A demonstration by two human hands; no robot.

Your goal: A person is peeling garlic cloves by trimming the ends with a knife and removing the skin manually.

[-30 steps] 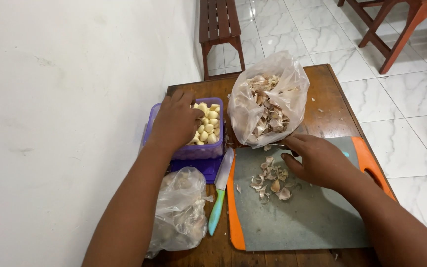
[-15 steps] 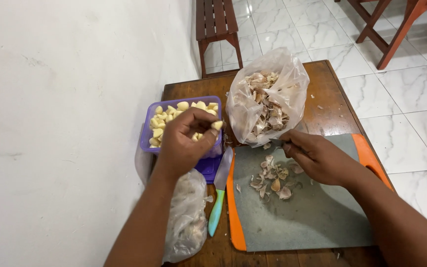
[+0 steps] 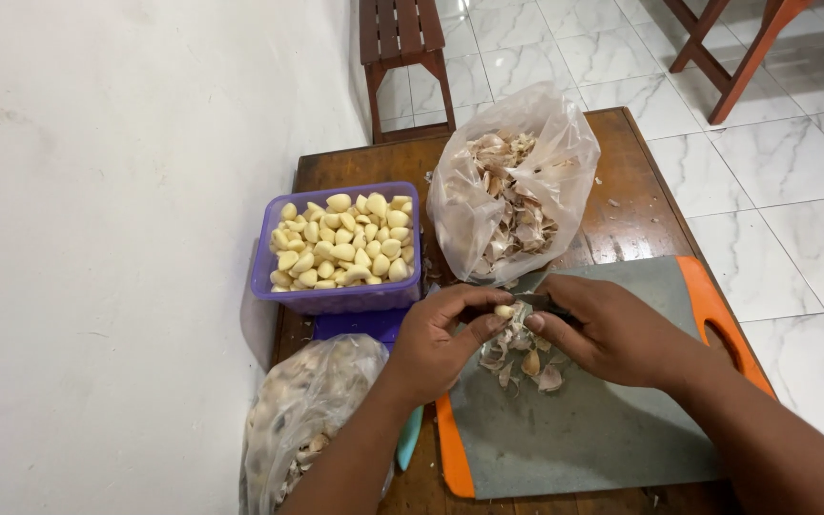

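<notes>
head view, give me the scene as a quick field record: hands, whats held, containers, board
left hand: pinching a garlic clove over the board
right hand: fingertips on the same clove
cutting board: grey with orange rim, loose skins under the hands
purple tub: full of peeled cloves
open clear bag: holds papery skins
second bag: near left, unpeeled garlic
table: dark wood

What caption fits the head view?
Both hands peel a garlic clove over a grey cutting board.
</notes>
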